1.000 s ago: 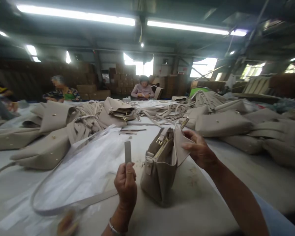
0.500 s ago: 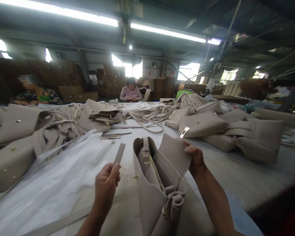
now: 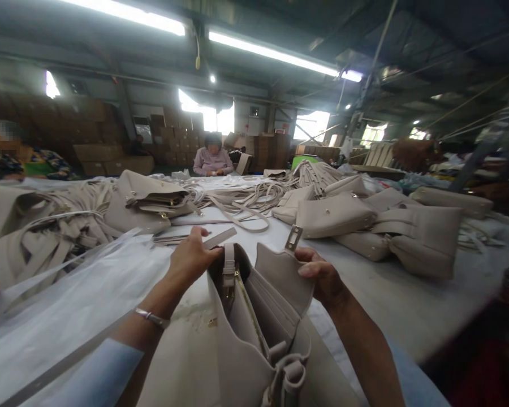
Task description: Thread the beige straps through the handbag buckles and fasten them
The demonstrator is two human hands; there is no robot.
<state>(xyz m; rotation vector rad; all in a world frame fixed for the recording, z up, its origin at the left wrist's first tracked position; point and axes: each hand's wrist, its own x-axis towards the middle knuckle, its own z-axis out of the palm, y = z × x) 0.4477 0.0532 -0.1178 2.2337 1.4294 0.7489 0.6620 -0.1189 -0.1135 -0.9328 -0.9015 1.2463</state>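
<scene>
A beige handbag (image 3: 233, 345) stands upright in front of me, its mouth gaping and its inner zip and pockets showing. My right hand (image 3: 324, 277) pinches the raised flap (image 3: 282, 274) near its metal clasp plate (image 3: 294, 238). At the bag's far end, my left hand (image 3: 190, 254) is closed on a flat beige strap (image 3: 224, 236), whose tip points right, beyond the bag's rim. Just beside those fingers is a short buckled side strap (image 3: 229, 263). The fingertips of my left hand are partly hidden. A rolled strap bundle (image 3: 294, 376) hangs at the bag's near end.
Several beige bags (image 3: 343, 215) are piled on the right, and another bag (image 3: 148, 200) lies back left. Bundled straps (image 3: 63, 226) and clear plastic sheeting (image 3: 123, 271) cover the left side. Two people sit across the table, one person (image 3: 213, 155) at centre back. Cartons are stacked behind.
My left hand has moved forward and up with the strap, reaching the bag's far end. My right hand still holds the flap. The whole view has shifted somewhat to the right.
</scene>
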